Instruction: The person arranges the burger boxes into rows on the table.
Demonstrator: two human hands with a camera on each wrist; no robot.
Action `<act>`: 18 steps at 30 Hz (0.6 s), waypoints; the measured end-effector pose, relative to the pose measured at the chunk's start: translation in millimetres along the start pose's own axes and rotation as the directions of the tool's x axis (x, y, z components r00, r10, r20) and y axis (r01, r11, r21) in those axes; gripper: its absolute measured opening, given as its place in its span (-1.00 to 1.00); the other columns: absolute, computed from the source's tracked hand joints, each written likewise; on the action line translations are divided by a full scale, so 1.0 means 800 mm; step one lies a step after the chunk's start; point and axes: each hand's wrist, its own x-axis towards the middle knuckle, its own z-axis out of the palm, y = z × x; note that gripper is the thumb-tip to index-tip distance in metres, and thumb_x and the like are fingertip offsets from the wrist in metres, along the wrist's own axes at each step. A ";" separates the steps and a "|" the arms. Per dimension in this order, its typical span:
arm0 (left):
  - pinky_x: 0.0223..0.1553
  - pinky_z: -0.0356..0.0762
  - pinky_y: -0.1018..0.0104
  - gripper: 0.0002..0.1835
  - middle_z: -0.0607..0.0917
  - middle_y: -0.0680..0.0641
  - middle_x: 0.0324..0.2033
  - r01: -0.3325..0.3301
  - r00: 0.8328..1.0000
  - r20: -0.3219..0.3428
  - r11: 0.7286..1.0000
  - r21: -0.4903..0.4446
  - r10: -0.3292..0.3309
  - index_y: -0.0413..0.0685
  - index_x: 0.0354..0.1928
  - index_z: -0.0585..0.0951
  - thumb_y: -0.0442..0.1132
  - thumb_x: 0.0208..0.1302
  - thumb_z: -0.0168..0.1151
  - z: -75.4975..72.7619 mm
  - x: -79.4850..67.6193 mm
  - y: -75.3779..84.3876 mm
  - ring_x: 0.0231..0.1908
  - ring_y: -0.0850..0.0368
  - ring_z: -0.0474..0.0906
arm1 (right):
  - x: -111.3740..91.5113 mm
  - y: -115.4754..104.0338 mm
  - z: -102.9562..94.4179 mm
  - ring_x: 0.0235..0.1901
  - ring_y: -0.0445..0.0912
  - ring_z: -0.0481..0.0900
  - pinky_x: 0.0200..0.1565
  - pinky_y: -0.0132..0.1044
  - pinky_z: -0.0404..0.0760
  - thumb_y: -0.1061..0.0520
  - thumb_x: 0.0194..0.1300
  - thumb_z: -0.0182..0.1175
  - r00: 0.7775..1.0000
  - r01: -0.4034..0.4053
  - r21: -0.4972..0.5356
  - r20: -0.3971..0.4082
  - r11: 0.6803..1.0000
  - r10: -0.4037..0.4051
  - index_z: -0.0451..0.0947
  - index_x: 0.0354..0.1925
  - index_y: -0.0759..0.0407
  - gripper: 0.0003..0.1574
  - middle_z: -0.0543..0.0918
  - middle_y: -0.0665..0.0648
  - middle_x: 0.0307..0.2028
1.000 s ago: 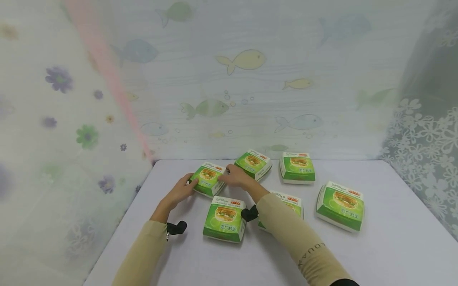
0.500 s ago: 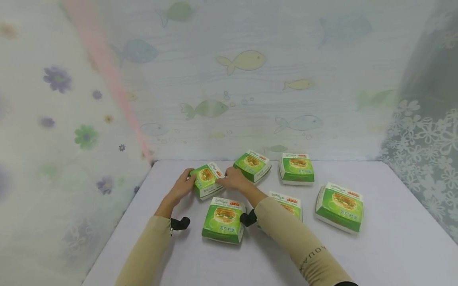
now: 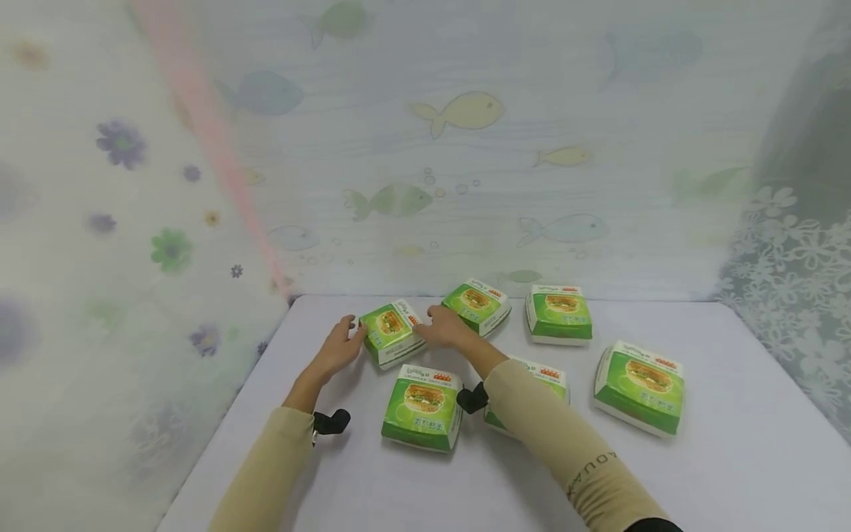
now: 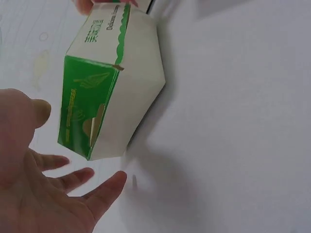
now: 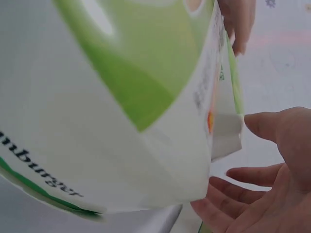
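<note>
A green-and-white hamburger box [image 3: 391,334] stands at an angle on the table between my hands. My left hand [image 3: 337,350] is at its left side; in the left wrist view that hand [image 4: 43,194] has spread fingers, apart from the green end of the box [image 4: 92,107]. My right hand [image 3: 444,329] is at the box's right corner. The right wrist view has its thumb close against the far box [image 5: 227,136], though contact is hard to tell, and its fingers are loosely extended. A nearer box [image 5: 121,107] fills much of that view.
More hamburger boxes stand around: one at the back middle [image 3: 476,304], one at the back right [image 3: 560,313], one at the right [image 3: 640,386] and one in front [image 3: 422,406]. Another box [image 3: 545,377] is partly under my right sleeve. A fish-print curtain [image 3: 425,170] hangs behind.
The box between my hands was turned on the table and its printed face now points another way. My left fingers, earlier on the box, have come off it.
</note>
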 end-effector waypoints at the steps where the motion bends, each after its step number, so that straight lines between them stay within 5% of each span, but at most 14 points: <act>1: 0.37 0.30 -0.25 -0.26 0.18 -0.40 0.50 0.008 1.000 0.003 1.000 0.000 -0.008 -0.30 0.58 0.00 0.04 0.63 -0.14 0.001 -0.001 0.000 0.45 -0.39 0.19 | 0.001 0.001 -0.001 0.37 0.21 0.40 0.32 0.03 0.46 -0.09 0.53 0.06 1.000 -0.001 0.001 0.003 1.000 0.001 0.25 0.45 0.43 -0.21 0.43 0.39 0.37; 11: 0.35 0.33 -0.27 -0.27 0.21 -0.41 0.49 0.023 1.000 0.009 1.000 -0.001 -0.023 -0.28 0.57 0.04 0.03 0.61 -0.09 0.005 -0.010 0.008 0.45 -0.41 0.17 | 0.000 0.002 0.000 0.26 0.19 0.50 0.19 0.02 0.56 -0.06 0.56 0.04 1.000 0.011 0.029 0.016 1.000 -0.012 0.31 0.41 0.42 -0.29 0.49 0.39 0.29; 18: 0.22 0.54 -0.08 -0.27 0.24 -0.38 0.48 0.045 0.999 0.025 0.998 -0.032 -0.044 -0.23 0.58 0.07 0.04 0.61 -0.05 0.004 -0.008 0.007 0.31 -0.30 0.43 | -0.002 0.001 0.001 0.19 0.16 0.55 0.12 -0.03 0.61 -0.03 0.55 0.06 1.000 0.024 0.028 0.014 0.999 -0.025 0.40 0.35 0.41 -0.36 0.54 0.37 0.23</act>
